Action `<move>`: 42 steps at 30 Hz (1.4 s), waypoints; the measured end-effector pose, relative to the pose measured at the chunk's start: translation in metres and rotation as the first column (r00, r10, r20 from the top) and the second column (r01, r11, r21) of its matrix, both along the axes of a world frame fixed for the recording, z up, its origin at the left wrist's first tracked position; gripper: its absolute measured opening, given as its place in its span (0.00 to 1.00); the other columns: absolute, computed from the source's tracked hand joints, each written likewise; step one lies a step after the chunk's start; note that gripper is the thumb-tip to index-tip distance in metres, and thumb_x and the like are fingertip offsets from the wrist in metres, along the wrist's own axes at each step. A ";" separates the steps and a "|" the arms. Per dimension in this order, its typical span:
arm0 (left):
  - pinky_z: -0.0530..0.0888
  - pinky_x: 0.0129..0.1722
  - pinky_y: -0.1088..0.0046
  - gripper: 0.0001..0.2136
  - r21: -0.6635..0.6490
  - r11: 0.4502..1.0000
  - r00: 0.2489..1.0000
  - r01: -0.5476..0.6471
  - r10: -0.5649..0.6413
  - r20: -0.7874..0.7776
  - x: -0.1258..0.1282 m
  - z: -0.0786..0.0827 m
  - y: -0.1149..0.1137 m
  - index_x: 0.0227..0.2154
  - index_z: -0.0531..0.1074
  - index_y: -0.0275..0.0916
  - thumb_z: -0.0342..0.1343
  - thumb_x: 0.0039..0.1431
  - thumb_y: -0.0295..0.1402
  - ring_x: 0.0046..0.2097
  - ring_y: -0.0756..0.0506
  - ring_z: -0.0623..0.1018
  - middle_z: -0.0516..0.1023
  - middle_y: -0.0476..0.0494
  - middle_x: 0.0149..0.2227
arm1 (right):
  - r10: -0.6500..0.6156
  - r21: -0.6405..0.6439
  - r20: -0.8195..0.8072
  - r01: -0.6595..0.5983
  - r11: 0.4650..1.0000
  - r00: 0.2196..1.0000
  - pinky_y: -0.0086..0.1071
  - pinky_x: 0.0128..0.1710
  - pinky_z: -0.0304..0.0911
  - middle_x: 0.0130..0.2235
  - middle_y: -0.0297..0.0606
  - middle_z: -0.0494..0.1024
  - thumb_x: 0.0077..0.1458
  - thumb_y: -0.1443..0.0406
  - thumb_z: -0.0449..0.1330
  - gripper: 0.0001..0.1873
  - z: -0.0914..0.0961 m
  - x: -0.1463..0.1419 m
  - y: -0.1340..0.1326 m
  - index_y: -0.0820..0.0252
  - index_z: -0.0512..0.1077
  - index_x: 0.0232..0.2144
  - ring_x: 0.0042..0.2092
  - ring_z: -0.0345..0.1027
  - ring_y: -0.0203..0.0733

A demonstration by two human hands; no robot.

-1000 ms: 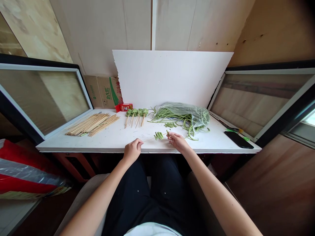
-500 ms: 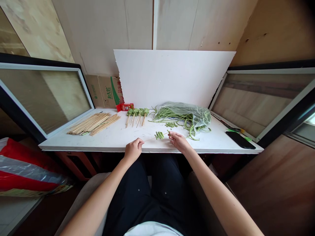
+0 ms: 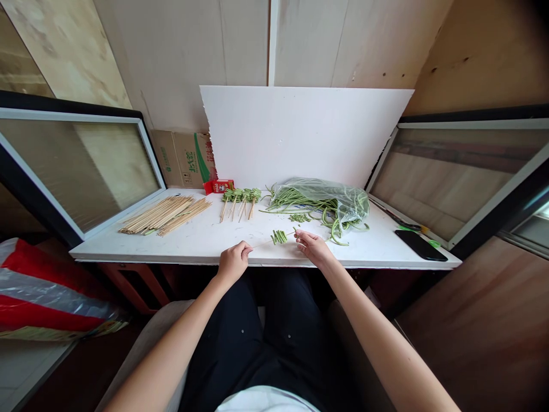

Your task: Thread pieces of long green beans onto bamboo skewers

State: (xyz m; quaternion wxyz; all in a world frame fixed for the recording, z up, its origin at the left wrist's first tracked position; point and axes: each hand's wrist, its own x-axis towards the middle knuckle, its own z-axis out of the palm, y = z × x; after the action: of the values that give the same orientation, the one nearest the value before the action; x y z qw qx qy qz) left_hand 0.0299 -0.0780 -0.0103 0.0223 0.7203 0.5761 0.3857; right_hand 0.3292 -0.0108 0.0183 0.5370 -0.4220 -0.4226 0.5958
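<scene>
My left hand (image 3: 234, 261) pinches the near end of a thin bamboo skewer (image 3: 261, 242) at the table's front edge. Several short green bean pieces (image 3: 279, 236) are threaded on that skewer. My right hand (image 3: 314, 248) is closed by the skewer's far tip, pinching a small green bean piece (image 3: 294, 231) there. Finished bean skewers (image 3: 240, 198) lie further back. A clear plastic bag of long green beans (image 3: 319, 200) sits behind my right hand, with a few cut pieces (image 3: 298, 217) in front of it.
A pile of bare bamboo skewers (image 3: 165, 214) lies at the left of the white table (image 3: 193, 240). A small red box (image 3: 218, 186) and a cardboard carton (image 3: 184, 160) stand at the back. A black phone (image 3: 421, 245) lies at the right. Framed glass panels flank the table.
Both hands keep their hold on the skewer and bean piece; the view has shifted slightly, and my right hand has edged a little away from the threaded pieces.
</scene>
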 end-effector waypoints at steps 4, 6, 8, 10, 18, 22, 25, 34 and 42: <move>0.65 0.32 0.71 0.12 -0.004 1.000 1.000 0.001 -0.001 0.002 0.000 0.000 0.000 0.33 0.75 0.44 0.50 0.71 0.37 0.29 0.45 0.76 0.78 0.49 0.26 | -0.019 0.022 0.025 0.018 1.000 1.000 0.32 0.34 0.65 0.42 0.44 0.84 0.35 0.47 0.80 0.26 -0.001 -0.002 -0.001 0.56 0.84 0.33 0.41 0.74 0.44; 0.65 0.32 0.71 0.12 -0.003 1.000 1.000 0.002 -0.002 0.004 0.001 0.000 -0.001 0.32 0.75 0.44 0.50 0.71 0.37 0.28 0.45 0.76 0.78 0.49 0.25 | -0.021 0.032 0.032 0.020 0.999 0.999 0.32 0.34 0.65 0.43 0.44 0.83 0.36 0.47 0.80 0.26 -0.002 -0.003 -0.002 0.56 0.84 0.33 0.41 0.73 0.44; 0.65 0.32 0.71 0.13 -0.002 1.000 1.000 0.009 -0.009 0.006 0.001 0.000 -0.001 0.32 0.75 0.44 0.50 0.72 0.37 0.28 0.45 0.76 0.77 0.49 0.25 | -0.023 0.040 0.035 0.022 0.999 0.999 0.31 0.34 0.64 0.43 0.43 0.83 0.37 0.47 0.79 0.25 -0.003 -0.003 -0.002 0.56 0.84 0.33 0.41 0.73 0.44; 0.65 0.32 0.71 0.12 -0.001 1.000 1.000 0.011 -0.011 0.008 0.002 0.001 -0.002 0.32 0.74 0.44 0.50 0.72 0.37 0.28 0.45 0.76 0.78 0.49 0.25 | -0.025 0.043 0.038 0.024 0.999 0.999 0.31 0.34 0.64 0.42 0.43 0.83 0.38 0.47 0.79 0.24 -0.003 -0.003 -0.002 0.56 0.84 0.33 0.41 0.72 0.43; 0.65 0.32 0.71 0.12 -0.010 1.000 1.000 0.001 -0.001 0.011 0.004 0.000 -0.002 0.32 0.73 0.44 0.50 0.71 0.37 0.29 0.44 0.77 0.79 0.49 0.26 | -0.016 0.063 0.070 0.012 0.998 0.997 0.31 0.32 0.61 0.40 0.42 0.83 0.41 0.48 0.78 0.23 0.003 -0.006 -0.008 0.56 0.84 0.32 0.40 0.72 0.42; 0.65 0.32 0.71 0.12 -0.009 1.000 1.000 0.001 0.000 0.010 0.005 -0.003 -0.002 0.32 0.74 0.44 0.50 0.71 0.36 0.29 0.44 0.77 0.79 0.48 0.26 | -0.023 0.075 0.087 0.017 0.997 0.996 0.31 0.32 0.61 0.40 0.42 0.83 0.42 0.47 0.77 0.22 0.004 -0.008 -0.010 0.56 0.84 0.32 0.41 0.72 0.43; 0.65 0.32 0.71 0.12 -0.013 1.000 1.000 -0.004 0.004 0.009 0.006 -0.004 -0.003 0.32 0.74 0.44 0.50 0.71 0.36 0.30 0.44 0.77 0.79 0.48 0.26 | -0.042 0.078 0.101 0.034 0.996 0.994 0.32 0.32 0.61 0.40 0.42 0.83 0.42 0.46 0.77 0.22 0.003 -0.008 -0.009 0.55 0.84 0.33 0.41 0.72 0.44; 0.64 0.31 0.71 0.11 -0.016 1.000 1.000 -0.027 0.027 0.014 0.006 -0.002 -0.004 0.32 0.74 0.44 0.50 0.70 0.35 0.29 0.44 0.77 0.80 0.48 0.26 | -0.090 0.085 0.114 0.081 0.993 0.989 0.32 0.31 0.62 0.42 0.44 0.85 0.40 0.46 0.77 0.23 -0.005 -0.010 -0.005 0.55 0.85 0.33 0.45 0.75 0.49; 0.65 0.32 0.71 0.12 -0.004 1.000 0.999 -0.006 0.006 0.034 0.017 -0.004 -0.006 0.32 0.74 0.44 0.49 0.71 0.35 0.28 0.44 0.76 0.78 0.48 0.25 | -0.091 0.108 0.128 0.077 0.991 0.988 0.34 0.33 0.64 0.45 0.43 0.86 0.40 0.48 0.77 0.21 -0.010 -0.019 -0.006 0.55 0.84 0.30 0.45 0.77 0.50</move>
State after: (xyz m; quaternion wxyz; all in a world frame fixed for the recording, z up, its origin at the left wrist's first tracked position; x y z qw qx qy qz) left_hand 0.0465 -0.0844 -0.0139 0.0322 0.7117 0.5786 0.3970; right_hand 0.3102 -0.0173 0.0083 0.5535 -0.4498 -0.4691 0.5209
